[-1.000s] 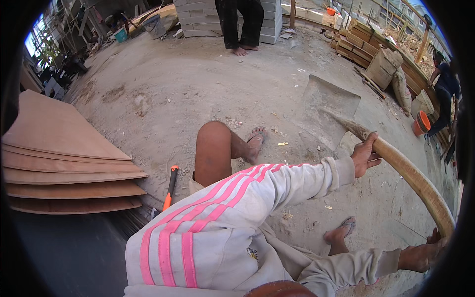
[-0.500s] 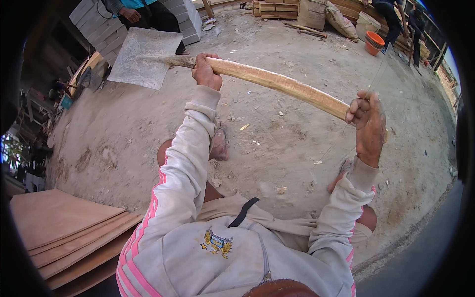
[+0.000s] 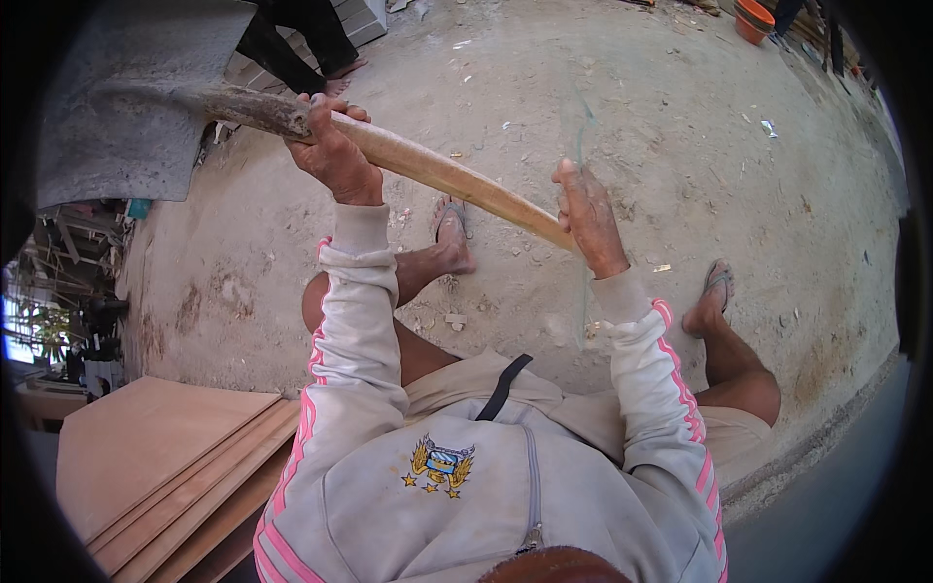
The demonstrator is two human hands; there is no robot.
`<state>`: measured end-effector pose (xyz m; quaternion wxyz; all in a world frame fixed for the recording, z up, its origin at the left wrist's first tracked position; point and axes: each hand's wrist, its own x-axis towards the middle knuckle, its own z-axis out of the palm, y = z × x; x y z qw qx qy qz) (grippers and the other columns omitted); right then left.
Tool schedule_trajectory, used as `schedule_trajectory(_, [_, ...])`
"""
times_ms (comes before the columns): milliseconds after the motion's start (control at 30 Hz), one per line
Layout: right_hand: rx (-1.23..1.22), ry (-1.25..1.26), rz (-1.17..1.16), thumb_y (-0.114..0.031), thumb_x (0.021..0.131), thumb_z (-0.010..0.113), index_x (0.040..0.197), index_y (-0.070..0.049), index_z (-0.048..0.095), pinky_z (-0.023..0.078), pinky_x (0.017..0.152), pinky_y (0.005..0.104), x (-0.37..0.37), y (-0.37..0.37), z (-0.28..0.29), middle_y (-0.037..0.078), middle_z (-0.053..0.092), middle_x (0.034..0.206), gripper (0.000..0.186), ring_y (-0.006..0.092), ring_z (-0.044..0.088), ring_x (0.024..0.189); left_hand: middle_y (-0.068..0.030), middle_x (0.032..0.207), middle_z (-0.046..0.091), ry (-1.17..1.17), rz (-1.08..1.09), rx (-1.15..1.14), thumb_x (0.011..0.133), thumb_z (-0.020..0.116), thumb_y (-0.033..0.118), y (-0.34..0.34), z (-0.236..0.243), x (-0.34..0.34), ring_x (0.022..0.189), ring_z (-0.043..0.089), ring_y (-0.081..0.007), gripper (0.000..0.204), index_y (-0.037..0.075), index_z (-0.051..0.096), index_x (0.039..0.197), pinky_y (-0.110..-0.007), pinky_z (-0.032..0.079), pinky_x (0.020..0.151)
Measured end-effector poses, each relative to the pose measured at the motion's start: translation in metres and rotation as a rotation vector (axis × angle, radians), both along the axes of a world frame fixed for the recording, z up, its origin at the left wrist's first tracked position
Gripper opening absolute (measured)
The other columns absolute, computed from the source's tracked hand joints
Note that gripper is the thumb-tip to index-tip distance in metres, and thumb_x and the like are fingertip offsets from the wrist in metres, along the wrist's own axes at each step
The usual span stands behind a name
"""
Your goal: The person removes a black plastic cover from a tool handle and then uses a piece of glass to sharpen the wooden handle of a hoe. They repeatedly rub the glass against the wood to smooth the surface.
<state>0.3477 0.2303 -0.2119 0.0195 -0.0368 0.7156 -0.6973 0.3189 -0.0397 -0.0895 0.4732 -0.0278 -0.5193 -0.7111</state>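
Note:
My left hand (image 3: 335,151) is closed around a shovel's shaft, just behind the dark, worn part near the blade. The shovel's wide grey blade (image 3: 117,146) fills the upper left and is partly cut off by the picture's rim. From there the pale wooden handle (image 3: 447,173) slopes down to the right. At its far end my right hand (image 3: 589,216) pinches a thin clear pane of glass (image 3: 585,136), seen nearly edge-on by its greenish edge. The pane's edge stands close to the handle's end; whether they touch, I cannot tell.
Another person's dark-trousered legs (image 3: 301,44) are beyond the shovel, by stacked pale blocks (image 3: 362,21). Plywood sheets (image 3: 155,437) lie at my lower left. Orange buckets (image 3: 753,19) stand far right. Small debris is scattered over the dusty ground (image 3: 671,117).
The shovel has come closer and shifted left, its blade now at the rim. My right hand has moved left with the glass, which has turned edge-on. The view has tilted downward.

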Motion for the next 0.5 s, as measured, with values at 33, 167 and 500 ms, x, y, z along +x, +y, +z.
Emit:
schedule_trajectory(33, [-0.023, -0.049, 0.044, -0.066, 0.099, 0.046, 0.107, -0.003, 0.060, 0.035, 0.052, 0.0224, 0.007, -0.010, -0.005, -0.004, 0.041, 0.069, 0.064, 0.0063, 0.042, 0.055, -0.0078, 0.077, 0.059, -0.005, 0.002, 0.037, 0.090, 0.069, 0.026, 0.005, 0.004, 0.010, 0.066, 0.061, -0.0193, 0.041, 0.006, 0.047, 0.119, -0.033, 0.054, 0.062])
schedule_trajectory(167, [-0.077, -0.233, 0.158, -0.067, 0.098, 0.045, 0.104, -0.006, 0.059, 0.036, 0.051, 0.0234, 0.023, -0.025, -0.028, -0.003, 0.041, 0.070, 0.063, 0.0065, 0.042, 0.054, -0.0091, 0.080, 0.060, -0.018, -0.052, -0.081, 0.091, 0.068, 0.031, 0.026, -0.010, 0.013, 0.066, 0.061, -0.0202, 0.049, 0.004, 0.046, 0.125, -0.033, 0.054, 0.064])
schedule_trajectory(500, [0.258, -0.010, 0.158, -0.063, 0.102, 0.039, 0.112, 0.004, 0.055, 0.050, 0.079, 0.0524, 0.032, -0.033, -0.038, 0.027, 0.066, 0.089, 0.069, 0.0470, 0.065, 0.092, -0.0045, 0.081, 0.058, 0.053, -0.373, -0.094, 0.091, 0.068, 0.027, 0.048, 0.019, 0.024, 0.079, 0.061, -0.0198, 0.044, 0.008, 0.047, 0.125, -0.039, 0.051, 0.081])
